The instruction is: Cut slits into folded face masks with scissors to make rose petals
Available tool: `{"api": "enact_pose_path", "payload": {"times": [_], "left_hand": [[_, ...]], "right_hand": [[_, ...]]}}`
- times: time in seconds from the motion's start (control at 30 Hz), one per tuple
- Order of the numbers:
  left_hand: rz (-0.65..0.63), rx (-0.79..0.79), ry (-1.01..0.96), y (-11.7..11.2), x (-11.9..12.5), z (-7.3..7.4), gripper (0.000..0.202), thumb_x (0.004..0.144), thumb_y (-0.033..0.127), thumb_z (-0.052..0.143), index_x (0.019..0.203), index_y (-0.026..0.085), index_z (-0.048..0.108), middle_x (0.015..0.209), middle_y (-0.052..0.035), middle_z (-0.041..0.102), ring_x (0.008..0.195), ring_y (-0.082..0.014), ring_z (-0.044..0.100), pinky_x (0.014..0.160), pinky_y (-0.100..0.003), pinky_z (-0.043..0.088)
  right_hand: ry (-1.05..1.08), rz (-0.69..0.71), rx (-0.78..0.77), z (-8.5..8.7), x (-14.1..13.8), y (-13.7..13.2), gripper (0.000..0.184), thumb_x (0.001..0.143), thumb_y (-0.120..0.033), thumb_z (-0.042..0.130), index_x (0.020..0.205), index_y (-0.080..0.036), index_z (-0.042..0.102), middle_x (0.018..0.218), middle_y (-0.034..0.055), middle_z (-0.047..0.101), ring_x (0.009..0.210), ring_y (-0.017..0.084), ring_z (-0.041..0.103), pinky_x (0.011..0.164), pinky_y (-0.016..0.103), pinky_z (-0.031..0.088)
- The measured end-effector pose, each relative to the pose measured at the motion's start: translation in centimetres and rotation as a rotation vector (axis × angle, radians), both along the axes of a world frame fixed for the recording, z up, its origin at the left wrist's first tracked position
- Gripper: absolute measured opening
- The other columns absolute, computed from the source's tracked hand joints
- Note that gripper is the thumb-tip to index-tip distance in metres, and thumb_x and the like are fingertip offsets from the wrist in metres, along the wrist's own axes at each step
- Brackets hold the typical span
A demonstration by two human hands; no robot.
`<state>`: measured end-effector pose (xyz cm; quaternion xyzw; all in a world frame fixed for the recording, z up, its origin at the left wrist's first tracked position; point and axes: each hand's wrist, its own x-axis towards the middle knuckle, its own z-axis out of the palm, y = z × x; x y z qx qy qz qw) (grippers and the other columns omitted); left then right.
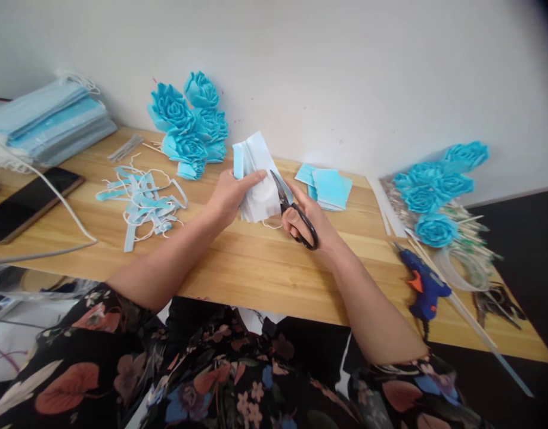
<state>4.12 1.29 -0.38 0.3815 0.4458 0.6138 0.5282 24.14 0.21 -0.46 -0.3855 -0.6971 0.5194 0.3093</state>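
A white and pale blue disposable face mask [256,156], partly opened out, is pinched in my left hand [231,193] above the middle of the table. My right hand [307,217] grips black-handled scissors [285,199], whose blades lie against the mask's right part. Whether the blades are parted is hard to make out. A white ear loop hangs below the mask. Left of my hands lies a tangle of cut mask strips and ear loops [151,202]. Behind my right hand rest several cut blue pieces of mask [331,187].
Blue flowers [188,119] stand by the wall, with more blue flowers [435,185] at right. A stack of masks [54,119], a phone [32,199] and a cable [72,214] are at left. A blue glue gun [421,283] lies near the right front edge beside sticks and tape [461,271].
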Motion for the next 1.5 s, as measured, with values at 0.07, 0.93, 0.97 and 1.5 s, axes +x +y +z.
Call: {"api": "enact_pose_path", "payload": {"times": [0.07,0.93,0.97,1.5], "left_hand": [[-0.002,0.0,0.012,0.0,0.0,0.0,0.051,0.06,0.046,0.09,0.093,0.013,0.07,0.091,-0.009,0.078,0.087,-0.0267,0.074,0.08,-0.035,0.06],[-0.127,-0.023,0.123,-0.4,0.0,0.0,0.044,0.062,0.044,0.09,0.087,0.013,0.073,0.088,-0.0106,0.079,0.08,-0.026,0.074,0.071,-0.034,0.059],[-0.13,-0.022,0.12,-0.5,0.0,0.0,0.044,0.062,0.044,0.09,0.087,0.013,0.073,0.088,-0.0108,0.079,0.08,-0.026,0.074,0.071,-0.033,0.059],[-0.134,-0.009,0.112,-0.3,0.0,-0.2,0.044,0.061,0.045,0.092,0.086,0.014,0.073,0.085,-0.0096,0.078,0.079,-0.0261,0.074,0.07,-0.033,0.059]], "right_hand": [[-0.004,0.01,-0.003,0.1,0.0,0.0,0.114,0.08,-0.084,0.064,0.165,-0.018,0.028,0.062,-0.0047,0.06,0.047,0.011,0.05,0.045,0.024,0.039],[0.043,-0.042,-0.003,0.0,-0.1,-0.2,0.11,0.087,-0.069,0.068,0.17,-0.021,0.014,0.068,-0.0015,0.069,0.045,0.011,0.051,0.043,0.024,0.04],[0.044,-0.045,0.002,0.1,-0.1,-0.2,0.109,0.088,-0.07,0.067,0.17,-0.021,0.015,0.067,-0.0017,0.069,0.045,0.011,0.051,0.043,0.024,0.04],[0.017,-0.079,0.03,0.1,-0.2,-0.4,0.101,0.09,-0.068,0.065,0.169,-0.022,0.023,0.061,-0.0046,0.063,0.042,0.01,0.048,0.04,0.023,0.039]]}}
